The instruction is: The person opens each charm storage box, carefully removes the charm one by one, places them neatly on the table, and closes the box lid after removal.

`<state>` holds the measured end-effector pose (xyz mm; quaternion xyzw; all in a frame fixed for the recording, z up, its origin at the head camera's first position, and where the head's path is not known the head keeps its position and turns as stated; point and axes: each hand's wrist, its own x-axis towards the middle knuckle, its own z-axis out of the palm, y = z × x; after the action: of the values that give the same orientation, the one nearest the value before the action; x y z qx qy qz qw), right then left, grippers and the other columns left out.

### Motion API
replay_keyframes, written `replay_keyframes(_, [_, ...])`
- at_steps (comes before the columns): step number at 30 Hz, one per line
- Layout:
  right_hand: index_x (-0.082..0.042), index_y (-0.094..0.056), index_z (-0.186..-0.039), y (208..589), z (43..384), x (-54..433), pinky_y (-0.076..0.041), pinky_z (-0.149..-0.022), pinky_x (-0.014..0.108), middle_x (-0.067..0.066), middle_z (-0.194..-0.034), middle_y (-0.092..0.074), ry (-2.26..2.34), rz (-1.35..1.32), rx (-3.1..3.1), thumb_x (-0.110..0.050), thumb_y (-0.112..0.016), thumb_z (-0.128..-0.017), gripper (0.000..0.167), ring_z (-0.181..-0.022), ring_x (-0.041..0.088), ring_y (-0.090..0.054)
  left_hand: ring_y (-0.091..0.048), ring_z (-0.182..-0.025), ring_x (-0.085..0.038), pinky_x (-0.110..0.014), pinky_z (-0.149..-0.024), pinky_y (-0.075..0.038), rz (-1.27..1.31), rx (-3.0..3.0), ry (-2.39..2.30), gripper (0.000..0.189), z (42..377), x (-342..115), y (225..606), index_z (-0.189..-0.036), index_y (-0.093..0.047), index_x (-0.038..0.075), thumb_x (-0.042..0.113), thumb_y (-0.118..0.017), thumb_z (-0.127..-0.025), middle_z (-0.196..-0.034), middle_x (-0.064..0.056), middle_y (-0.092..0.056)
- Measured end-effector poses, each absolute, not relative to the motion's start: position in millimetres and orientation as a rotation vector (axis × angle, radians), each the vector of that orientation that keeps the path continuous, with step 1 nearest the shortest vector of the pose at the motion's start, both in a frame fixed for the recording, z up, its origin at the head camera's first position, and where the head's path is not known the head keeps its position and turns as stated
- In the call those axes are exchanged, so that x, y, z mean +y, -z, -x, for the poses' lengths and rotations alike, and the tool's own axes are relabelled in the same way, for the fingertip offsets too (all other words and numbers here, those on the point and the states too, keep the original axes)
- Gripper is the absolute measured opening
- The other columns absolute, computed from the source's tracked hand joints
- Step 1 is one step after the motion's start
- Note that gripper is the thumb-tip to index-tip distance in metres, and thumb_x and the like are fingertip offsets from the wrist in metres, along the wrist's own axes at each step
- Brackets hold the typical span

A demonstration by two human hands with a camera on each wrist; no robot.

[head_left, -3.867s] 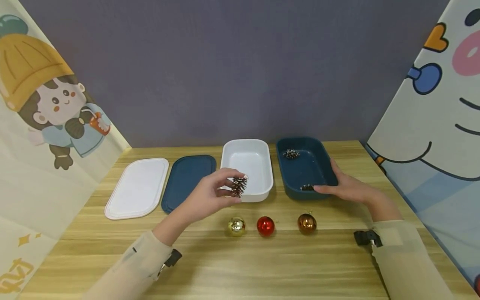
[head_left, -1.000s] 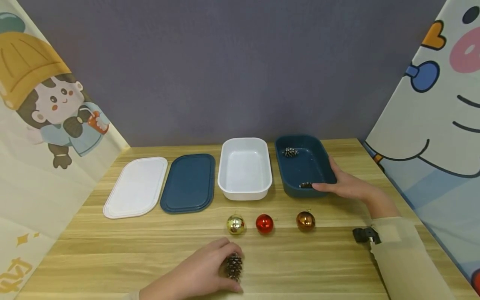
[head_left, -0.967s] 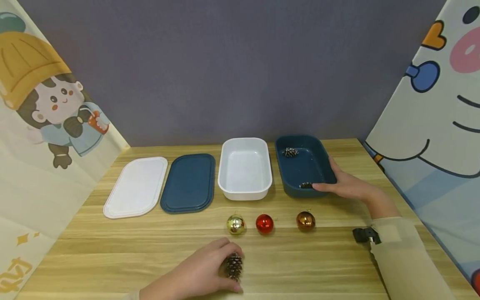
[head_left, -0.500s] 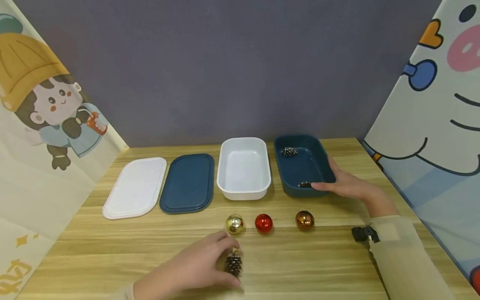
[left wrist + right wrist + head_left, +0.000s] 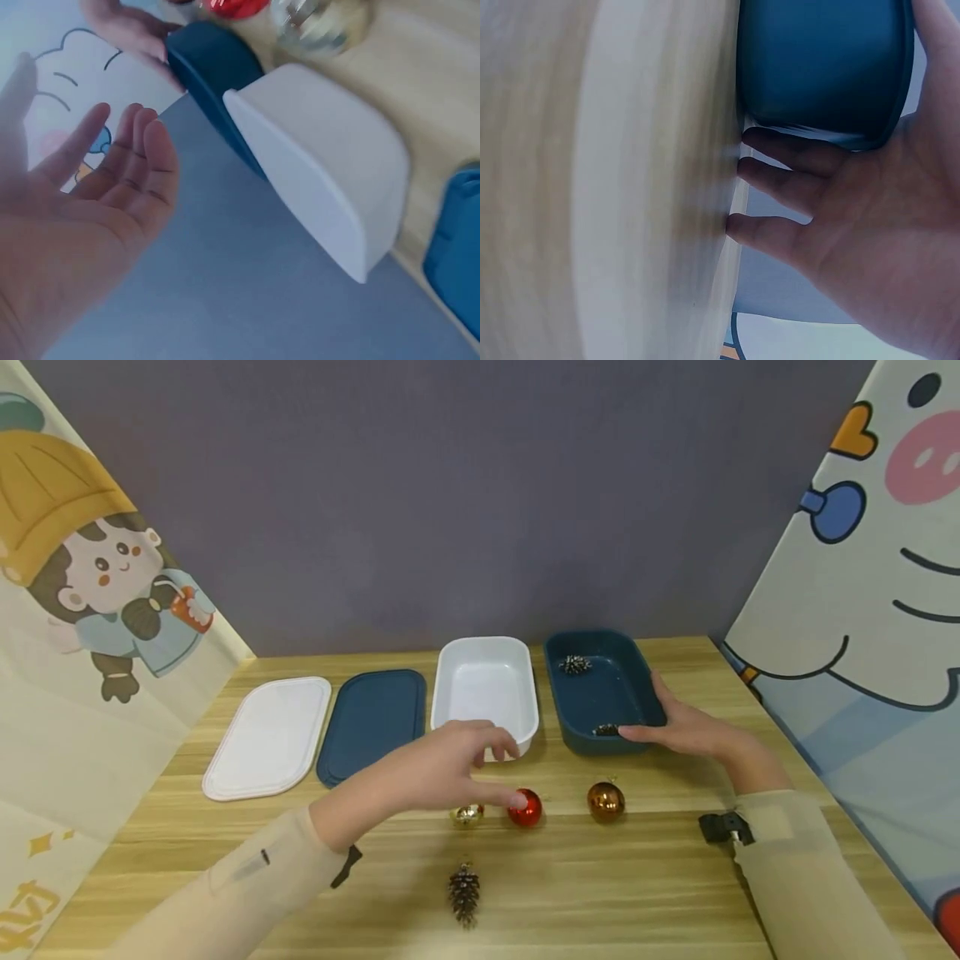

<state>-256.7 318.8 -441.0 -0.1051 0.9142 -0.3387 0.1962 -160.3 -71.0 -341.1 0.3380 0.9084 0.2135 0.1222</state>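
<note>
My left hand (image 5: 442,768) hovers, holding nothing, in front of the white container (image 5: 486,681); its thumb overlaps the red bauble (image 5: 529,811). In the left wrist view that hand's fingers are apart and loosely bent. On the table nearer to me lies a pine cone (image 5: 464,895) with nobody touching it. My right hand (image 5: 682,722) grips the near right corner of the dark blue container (image 5: 611,693), thumb at the near rim, fingers along the outer side, also seen in the right wrist view. Inside are two pine cones, one at the back (image 5: 575,664) and one near the thumb (image 5: 606,730).
A gold bauble (image 5: 468,815), partly covered by my left hand, and a copper-brown bauble (image 5: 606,802) lie in a row with the red one. A white lid (image 5: 267,739) and a dark blue lid (image 5: 378,718) lie flat at the left. A grey wall (image 5: 480,510) stands behind.
My left hand has let go of the pine cone, which stays on the table, and has moved up and forward over the baubles. The right hand keeps its hold on the dark blue container.
</note>
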Motion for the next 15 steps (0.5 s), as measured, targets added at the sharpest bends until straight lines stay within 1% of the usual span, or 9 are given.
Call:
replay_keyframes(1, [-0.016,0.035,-0.162,441.0,256.6,318.8,-0.02,-0.119,0.082,0.033,-0.173,0.018,0.95,0.291,2.56,-0.061,-0.071,-0.096,0.133,-0.156,0.066,-0.003,-0.064,-0.102,-0.014,-0.032,-0.088,-0.056,-1.013,2.647,-0.618,0.052,167.4,-64.8,338.2,-0.132,-0.07,0.02,0.053,-0.079,-0.093,-0.119,0.004,-0.07])
replay_keyframes(5, [-0.017,0.036,-0.162,441.1,256.9,319.3,-0.021,-0.119,0.082,0.033,-0.173,0.018,0.943,0.288,2.571,-0.062,-0.07,-0.096,0.132,-0.157,0.066,-0.004,-0.067,-0.11,-0.019,-0.033,-0.093,-0.057,-1.124,2.616,-0.581,0.047,195.0,-39.0,331.4,-0.134,-0.069,0.02,0.052,-0.072,-0.1,-0.126,0.003,-0.07])
replay_keyframes(7, [-0.018,0.036,-0.162,440.9,257.5,319.0,-0.02,-0.119,0.082,0.032,-0.174,0.018,0.943,0.29,2.571,-0.062,-0.069,-0.097,0.131,-0.157,0.066,-0.004,-0.068,-0.112,-0.018,-0.033,-0.096,-0.056,-1.18,2.591,-0.55,0.045,208.4,-26.7,330.0,-0.135,-0.068,0.02,0.051,-0.068,-0.103,-0.13,0.002,-0.07])
replay_keyframes(9, [-0.018,0.036,-0.162,440.6,258.2,318.2,-0.019,-0.119,0.082,0.032,-0.174,0.018,0.954,0.301,2.567,-0.061,-0.069,-0.097,0.131,-0.157,0.065,-0.003,-0.067,-0.111,-0.015,-0.031,-0.098,-0.056,-1.222,2.558,-0.527,0.044,220.4,-15.2,329.1,-0.138,-0.067,0.02,0.049,-0.065,-0.105,-0.133,0.001,-0.069])
replay_keyframes(11, [-0.017,0.036,-0.162,440.5,258.2,318.0,-0.019,-0.119,0.083,0.031,-0.174,0.019,0.963,0.306,2.562,-0.06,-0.069,-0.098,0.131,-0.157,0.065,-0.003,-0.067,-0.107,-0.013,-0.03,-0.097,-0.056,-1.252,2.529,-0.508,0.044,232.2,-3.6,330.0,-0.14,-0.066,0.019,0.047,-0.064,-0.106,-0.136,0.0,-0.068])
replay_keyframes(15, [-0.012,0.035,-0.162,441.2,256.8,319.2,-0.022,-0.119,0.082,0.034,-0.173,0.016,0.95,0.323,2.57,-0.059,-0.069,-0.099,0.13,-0.156,0.066,-0.006,-0.066,-0.102,-0.01,-0.029,-0.097,-0.055,-1.262,2.524,-0.428,0.044,252.5,19.5,339.5,-0.143,-0.064,0.018,0.044,-0.062,-0.108,-0.138,-0.001,-0.067])
